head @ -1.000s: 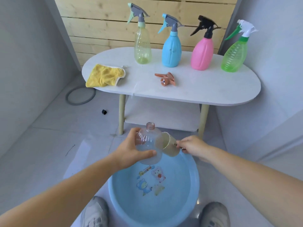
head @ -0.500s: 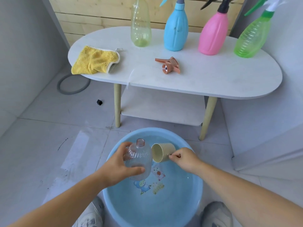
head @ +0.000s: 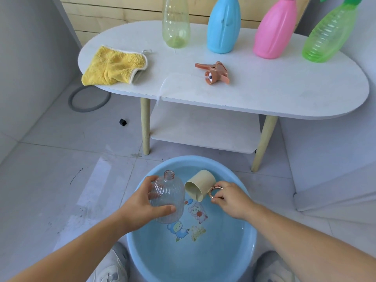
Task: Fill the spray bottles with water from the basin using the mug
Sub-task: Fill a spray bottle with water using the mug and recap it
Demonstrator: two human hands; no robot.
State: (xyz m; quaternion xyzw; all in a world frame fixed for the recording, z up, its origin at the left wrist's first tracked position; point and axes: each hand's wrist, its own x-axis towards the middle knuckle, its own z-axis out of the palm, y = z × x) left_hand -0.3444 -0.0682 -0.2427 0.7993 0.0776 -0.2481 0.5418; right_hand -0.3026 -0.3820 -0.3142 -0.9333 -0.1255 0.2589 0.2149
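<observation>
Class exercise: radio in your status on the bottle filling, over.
Left hand grip on clear bottle, cap off. Right hand tips mug by its handle over basin. Nothing in the way.

Both your forearms reach forward; your left hand (head: 142, 204) is wrapped in a grasp, your right hand (head: 232, 197) seemingly pinching, fingers curled.

A clear ribbed plastic bottle (head: 167, 198) and a matt cream plastic mug (head: 199, 187) with a shiny copper-toned handle over a glossy blue plastic basin (head: 249, 247); behind, a fluffy yellow terry cloth (head: 113, 67) on the smooth white matt bench (head: 284, 94) with pale wooden legs.
</observation>
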